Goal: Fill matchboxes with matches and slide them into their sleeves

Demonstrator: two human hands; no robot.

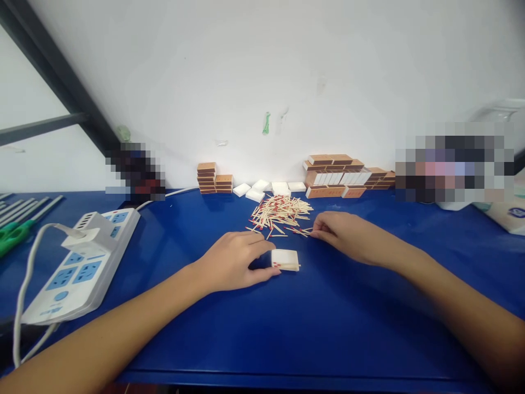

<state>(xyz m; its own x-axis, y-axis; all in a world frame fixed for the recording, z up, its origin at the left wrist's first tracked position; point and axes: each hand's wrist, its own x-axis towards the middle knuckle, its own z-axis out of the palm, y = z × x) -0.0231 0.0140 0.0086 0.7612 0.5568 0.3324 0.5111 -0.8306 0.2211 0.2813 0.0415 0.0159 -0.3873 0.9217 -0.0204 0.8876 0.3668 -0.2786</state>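
Note:
A small white matchbox tray [286,258] lies on the blue table with a few red-tipped matches in it. My left hand [235,260] grips its left end between thumb and fingers. Behind it spreads a loose heap of matches [283,210] with red heads. At the heap's right edge, my right hand [338,232] has thumb and forefinger pinched on the end of a match [304,232]; whether it has more than one I cannot tell. Several other white trays [255,194] lie behind the heap, near the wall.
Brown matchboxes stand in a stack [207,178] at the back left and a larger stack [336,176] at the back right. A white power strip [88,268] with a plugged-in charger and cable lies left, near green-handled scissors [16,238]. Blurred-out areas flank the back.

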